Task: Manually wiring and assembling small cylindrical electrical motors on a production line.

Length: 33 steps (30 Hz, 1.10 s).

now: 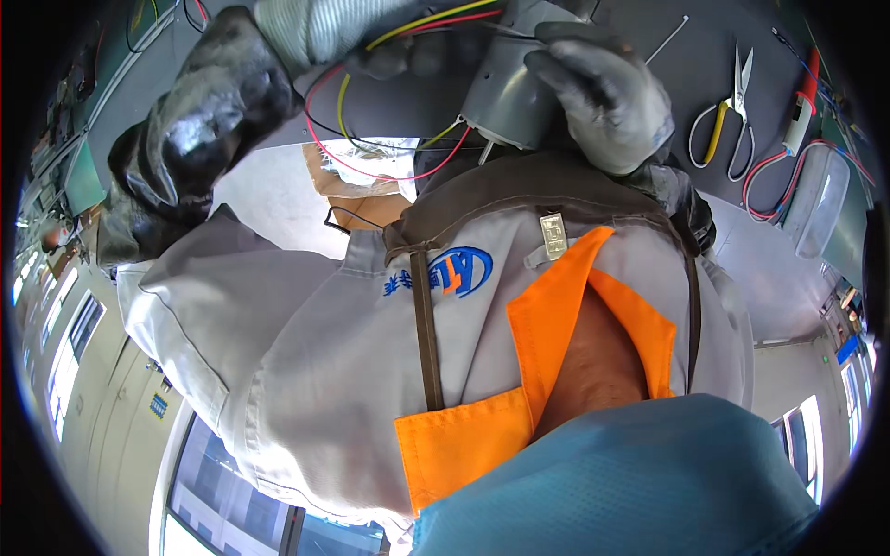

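**Gloved hands working the leads of a small grey motor at the bench**

A person in a grey work jacket with an orange collar is holding a grey metal motor housing (505, 97) up close to the chest, above a dark worktable (640, 28). The right hand (603, 93), in a grey glove, is wrapping its fingers around the housing's upper end, with thumb and forefinger pinching narrowly at something thin by the top; what it is cannot be told. The left hand (399, 51), also gloved, is closing its fingers on the bundle of red, yellow and black wires (348, 111), which is looping down from the motor toward the table edge.

Well apart on the right, scissors (732, 111) are lying beside a red-handled tool (805, 102) and a clear plastic tray (820, 199). A pale cable tie (667, 37) is resting near the right hand.

By the look of it, the wiring is being handled at the motor's end rather than cut or tied. Any next move is calling for a steady hold on the housing and a fine pinch on a single lead, with the loose loops kept clear of the fingers.
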Each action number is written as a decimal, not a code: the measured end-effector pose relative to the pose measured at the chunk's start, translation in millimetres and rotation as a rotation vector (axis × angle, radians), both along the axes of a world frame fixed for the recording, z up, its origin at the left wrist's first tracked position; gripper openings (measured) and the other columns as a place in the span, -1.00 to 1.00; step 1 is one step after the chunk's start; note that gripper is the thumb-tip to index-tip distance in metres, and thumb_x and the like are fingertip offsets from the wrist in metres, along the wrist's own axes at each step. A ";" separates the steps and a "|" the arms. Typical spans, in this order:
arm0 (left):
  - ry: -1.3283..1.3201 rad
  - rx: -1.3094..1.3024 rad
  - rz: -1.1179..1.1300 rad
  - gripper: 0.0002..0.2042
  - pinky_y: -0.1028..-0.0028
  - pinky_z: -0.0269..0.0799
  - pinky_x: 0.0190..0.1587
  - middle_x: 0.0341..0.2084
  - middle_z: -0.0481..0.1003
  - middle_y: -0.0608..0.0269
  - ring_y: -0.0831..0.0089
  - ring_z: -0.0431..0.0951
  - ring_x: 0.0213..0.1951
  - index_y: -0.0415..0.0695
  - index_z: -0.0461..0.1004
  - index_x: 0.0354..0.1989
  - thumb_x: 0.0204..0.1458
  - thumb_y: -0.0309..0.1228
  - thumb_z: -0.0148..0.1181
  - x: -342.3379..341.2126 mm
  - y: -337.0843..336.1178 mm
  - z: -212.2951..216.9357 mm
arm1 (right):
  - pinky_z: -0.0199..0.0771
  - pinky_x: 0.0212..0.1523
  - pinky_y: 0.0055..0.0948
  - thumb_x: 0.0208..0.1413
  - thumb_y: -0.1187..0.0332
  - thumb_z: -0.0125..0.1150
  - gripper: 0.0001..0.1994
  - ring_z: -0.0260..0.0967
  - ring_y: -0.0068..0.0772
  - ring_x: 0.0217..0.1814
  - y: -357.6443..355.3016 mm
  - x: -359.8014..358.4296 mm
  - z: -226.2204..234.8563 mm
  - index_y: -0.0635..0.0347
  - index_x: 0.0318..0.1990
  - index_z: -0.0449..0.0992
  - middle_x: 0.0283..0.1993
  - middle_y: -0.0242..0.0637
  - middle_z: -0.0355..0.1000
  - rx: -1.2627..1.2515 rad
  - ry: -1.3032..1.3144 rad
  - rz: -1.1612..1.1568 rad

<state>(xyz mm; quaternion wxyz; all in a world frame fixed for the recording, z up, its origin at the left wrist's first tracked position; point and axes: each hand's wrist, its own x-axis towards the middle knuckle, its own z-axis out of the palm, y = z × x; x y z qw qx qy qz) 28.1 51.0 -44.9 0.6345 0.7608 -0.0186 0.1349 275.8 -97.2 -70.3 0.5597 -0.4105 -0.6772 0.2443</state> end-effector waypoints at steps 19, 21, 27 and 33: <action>0.215 -0.794 1.045 -0.91 0.68 0.39 -0.40 -0.37 0.59 0.40 0.74 0.47 -0.43 -0.33 0.60 -0.15 0.23 -0.57 0.25 70.7 -76.0 -13.6 | 0.65 -0.10 -0.41 0.21 0.60 0.23 -0.60 0.62 -0.32 -0.13 20.3 22.8 23.7 0.46 0.21 0.44 -0.07 -0.05 0.62 -0.693 0.693 0.067; 0.170 -0.763 1.057 -0.90 0.67 0.41 -0.35 -0.35 0.59 0.39 0.73 0.48 -0.40 -0.33 0.60 -0.14 0.22 -0.58 0.26 77.2 -81.4 -17.3 | 0.65 -0.14 -0.44 0.22 0.58 0.23 -0.64 0.62 -0.34 -0.15 21.7 23.7 25.4 0.47 0.17 0.48 -0.09 -0.06 0.63 -0.672 0.675 0.050; 0.129 -0.766 1.058 -0.87 0.64 0.43 -0.24 -0.30 0.59 0.36 0.68 0.50 -0.31 -0.35 0.58 -0.10 0.21 -0.60 0.28 76.7 -84.5 -23.6 | 0.66 -0.19 -0.44 0.22 0.55 0.28 -0.62 0.63 -0.37 -0.18 27.5 31.0 27.4 0.45 0.18 0.48 -0.09 -0.09 0.63 -0.850 0.873 0.071; 0.128 -0.676 1.031 -0.87 0.64 0.43 -0.23 -0.30 0.59 0.38 0.69 0.49 -0.30 -0.34 0.59 -0.10 0.21 -0.59 0.28 80.1 -84.3 -15.1 | 0.65 -0.16 -0.48 0.17 0.55 0.34 -0.41 0.63 -0.40 -0.16 30.2 34.4 21.8 0.42 0.35 0.31 -0.10 -0.11 0.63 -0.752 0.877 0.204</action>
